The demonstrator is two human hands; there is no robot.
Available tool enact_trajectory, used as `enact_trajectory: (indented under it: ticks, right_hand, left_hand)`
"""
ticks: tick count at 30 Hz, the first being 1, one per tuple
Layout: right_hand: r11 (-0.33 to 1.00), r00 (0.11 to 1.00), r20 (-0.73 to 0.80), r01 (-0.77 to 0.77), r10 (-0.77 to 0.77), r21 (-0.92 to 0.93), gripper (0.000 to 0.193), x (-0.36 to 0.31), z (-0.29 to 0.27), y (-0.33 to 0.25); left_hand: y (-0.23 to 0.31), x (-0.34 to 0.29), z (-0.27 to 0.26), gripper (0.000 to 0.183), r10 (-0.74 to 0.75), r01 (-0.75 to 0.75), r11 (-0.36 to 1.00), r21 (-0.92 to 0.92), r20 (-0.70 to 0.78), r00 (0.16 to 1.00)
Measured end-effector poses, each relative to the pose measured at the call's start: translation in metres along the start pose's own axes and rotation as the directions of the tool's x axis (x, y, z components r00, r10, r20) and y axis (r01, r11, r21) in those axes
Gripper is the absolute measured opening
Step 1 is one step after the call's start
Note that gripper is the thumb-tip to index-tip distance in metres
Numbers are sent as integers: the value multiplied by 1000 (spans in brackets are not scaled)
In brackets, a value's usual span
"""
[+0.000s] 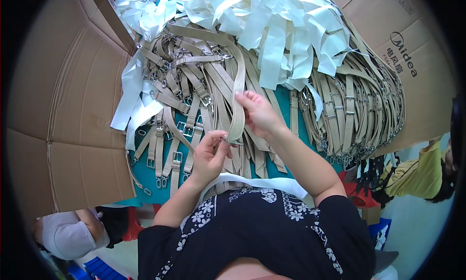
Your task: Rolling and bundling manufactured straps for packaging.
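A beige strap [239, 71] arcs down from the pile toward me. My left hand [210, 157] is closed in a pinch at its near end, beside a small metal buckle [235, 142]. Higher up, the thumb and fingers of my right hand [259, 114] grip the same strap by its edge. Under and beyond both hands lies a tangled heap of beige straps [194, 81] with silver buckles and clips. My left fingertips partly cover the buckle, so how the strap passes through it cannot be made out.
White strips [276, 32] are heaped along the far side. A dense bundle of buckled straps [349, 105] lies at the right on the teal table [148, 171]. Cardboard sheets [73, 110] stand left and right. A person in yellow [415, 175] is at right, another [70, 234] at left.
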State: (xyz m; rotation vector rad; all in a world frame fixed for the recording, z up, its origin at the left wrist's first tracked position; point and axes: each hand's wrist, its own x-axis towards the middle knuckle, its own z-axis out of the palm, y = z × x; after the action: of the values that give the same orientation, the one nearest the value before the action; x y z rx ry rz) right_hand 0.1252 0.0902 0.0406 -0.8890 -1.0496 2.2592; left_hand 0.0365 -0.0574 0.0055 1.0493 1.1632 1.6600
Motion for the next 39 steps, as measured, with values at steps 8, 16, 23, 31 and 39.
enact_trajectory:
  ticks: [8, 16, 23, 31, 39]
  right_hand:
    - [998, 997, -68, 41, -44, -53, 16, 7, -18, 3]
    - [985, 975, -182, 147, -130, 85, 16, 7, -23, -11]
    - [975, 987, -157, 12, 24, 221, 19, 18, -15, 21]
    - [993, 985, 137, -110, 105, 29, 16, -19, 11, 16]
    - [979, 957, 233, -142, 174, -148, 46, -47, -22, 12]
  left_hand:
    - [-17, 11, 0, 14, 158, -144, 966, 215, -47, 986]
    - [8, 20, -4, 36, 369, -243, 773, 586, -103, 924]
    - [16, 9, 4, 47, 400, -342, 693, 635, 56, 915]
    - [-8, 25, 3, 31, 400, -352, 699, 623, 68, 914]
    - [-7, 25, -2, 18, 160, -229, 711, 665, 164, 973]
